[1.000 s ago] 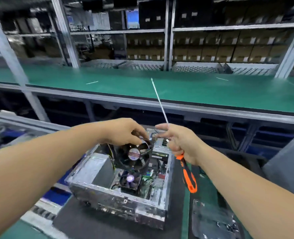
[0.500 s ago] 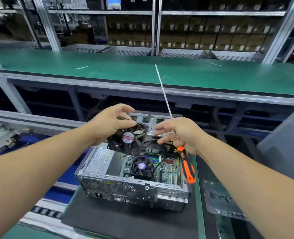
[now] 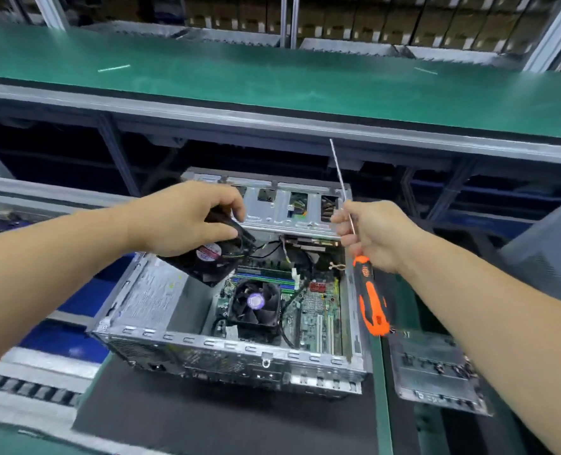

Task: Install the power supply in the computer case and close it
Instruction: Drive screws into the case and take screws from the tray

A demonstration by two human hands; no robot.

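An open silver computer case [image 3: 226,346] lies on a black mat, its motherboard and CPU cooler [image 3: 255,303] exposed. The grey power supply [image 3: 154,293] sits in the case's left end. My left hand [image 3: 187,218] grips a black case fan [image 3: 211,261] with a red-and-white label, held tilted above the case with its wires trailing to the board. My right hand [image 3: 374,234] holds a long screwdriver [image 3: 369,300] by its shaft, orange-and-black handle hanging down, tip pointing up. The raised drive cage [image 3: 272,205] stands at the case's far side.
A metal side panel [image 3: 437,372] lies flat to the right of the case. A green conveyor bench [image 3: 272,80] runs across behind, with shelves of boxes beyond. A grey slanted surface [image 3: 548,251] rises at the right edge. Blue bins sit at left.
The view has tilted down and closer to the case. My left hand has lowered the fan slightly and turned it flatter; my right hand still carries the screwdriver, now apart from the fan.
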